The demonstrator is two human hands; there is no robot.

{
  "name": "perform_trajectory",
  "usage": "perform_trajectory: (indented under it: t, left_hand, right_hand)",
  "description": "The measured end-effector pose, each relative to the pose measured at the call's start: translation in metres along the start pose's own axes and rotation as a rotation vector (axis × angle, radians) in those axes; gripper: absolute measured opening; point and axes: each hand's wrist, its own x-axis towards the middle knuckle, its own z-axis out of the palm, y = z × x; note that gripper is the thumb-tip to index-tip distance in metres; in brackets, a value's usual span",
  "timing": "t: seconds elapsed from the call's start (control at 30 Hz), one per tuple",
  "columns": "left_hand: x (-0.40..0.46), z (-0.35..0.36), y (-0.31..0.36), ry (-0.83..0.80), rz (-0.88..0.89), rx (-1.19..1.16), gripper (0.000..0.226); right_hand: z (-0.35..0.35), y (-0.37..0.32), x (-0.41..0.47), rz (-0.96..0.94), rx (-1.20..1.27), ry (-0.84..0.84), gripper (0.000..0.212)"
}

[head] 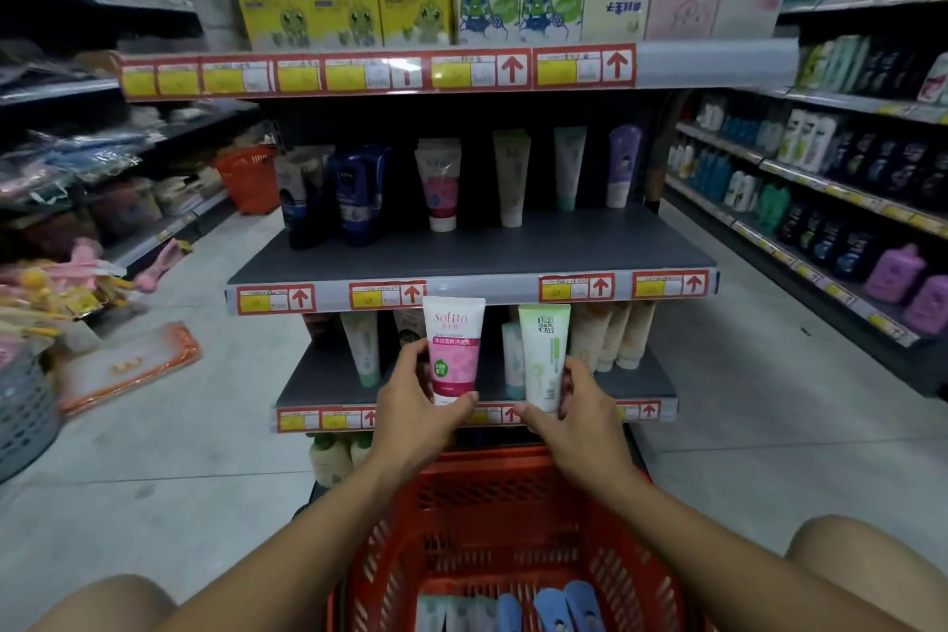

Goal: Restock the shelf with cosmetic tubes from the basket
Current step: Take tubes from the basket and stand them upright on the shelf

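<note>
Shop aisle, seen from the head camera: a gondola end with tiered shelves faces a person crouched behind a red basket (505,503). The left hand (415,400) grips a pink tube (453,349) by its cap end, thumb under and fingers curled behind, label facing out. The right hand (569,405) holds a green tube (544,354) the same way, cap down. Both tubes are upright in front of the lower shelf's (318,382) front edge, apparently so they can go straight in standing on their caps like the stock there. On the middle shelf (482,252), matching pink and pale tubes stand along the back edge, its front bare. More tubes (554,606) lie at the basket's near edge, so restocking looks unfinished.
</note>
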Motion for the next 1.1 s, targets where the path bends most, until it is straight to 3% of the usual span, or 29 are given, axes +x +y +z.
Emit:
perform_trajectory:
  t: [0.17, 0.47, 0.8, 1.1]
  left_hand:
    - [0.027, -0.003, 0.01, 0.026, 0.047, 0.006, 0.073]
    - [0.102, -0.013, 0.048, 0.127, 0.136, 0.034, 0.065]
    - [0.185, -0.013, 0.061, 0.186, 0.122, 0.183, 0.068]
    - [0.197, -0.004, 0.042, 0.168, 0.126, 0.254, 0.073]
  right_hand:
    - [-0.001, -0.017, 0.029, -0.056, -0.019, 0.019, 0.063]
    - [-0.009, -0.058, 0.108, -0.169, 0.0, 0.121, 0.055]
    - [-0.008, -0.081, 0.198, -0.13, -0.131, 0.17, 0.058]
    - [-0.001, -0.073, 0.208, -0.059, -0.199, 0.174, 0.067]
